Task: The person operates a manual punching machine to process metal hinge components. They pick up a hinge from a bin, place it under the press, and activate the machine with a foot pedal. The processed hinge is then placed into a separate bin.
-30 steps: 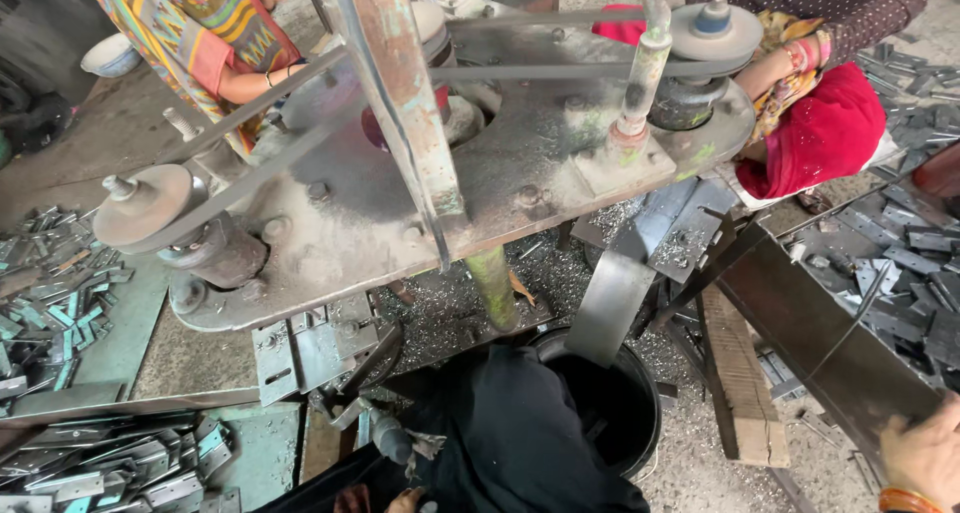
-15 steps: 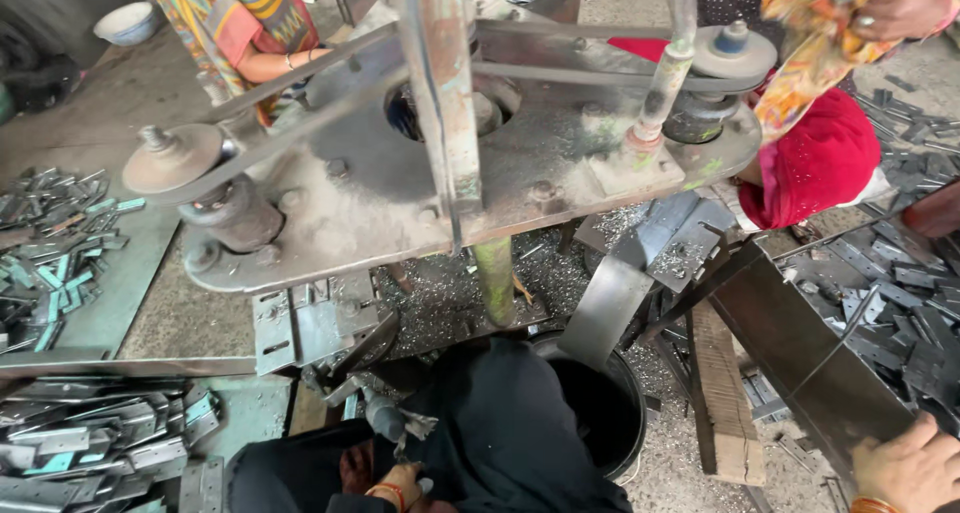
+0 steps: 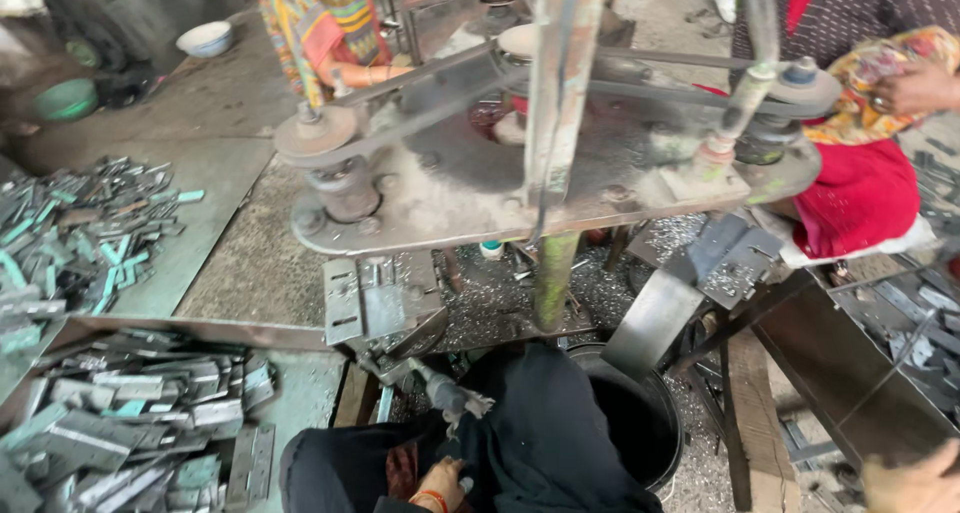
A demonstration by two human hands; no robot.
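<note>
Black cloth [image 3: 540, 443] covered the person's lap at the bottom of the view, and the left hand [image 3: 440, 485], wearing an orange bangle at the wrist, lay low against it; whether its fingers were curled or gripping anything could not be told. Only the edge of the right hand [image 3: 915, 481] showed in the bottom right corner, too little to tell how open it was or whether it held anything. Just above the left hand a small grey metal tool [image 3: 450, 398] jutted from under a stack of flat metal hinge plates [image 3: 375, 303]. Right of the cloth stood a black bucket [image 3: 640, 428], with a slanted steel chute [image 3: 655, 318] leaning over its rim. Above these sat a dusty steel machine desk [image 3: 480, 198] carrying a round pulley [image 3: 315, 133] on the left, another pulley [image 3: 800, 88] on the right, belts between them and a rusty upright post [image 3: 555, 123]. A tray of grey and green metal strips [image 3: 130, 423] lay at the lower left, with a second heap [image 3: 80, 233] on the floor beyond. Two other people sat behind the machine, one in a striped garment [image 3: 320, 23], one in red cloth [image 3: 860, 193].
</note>
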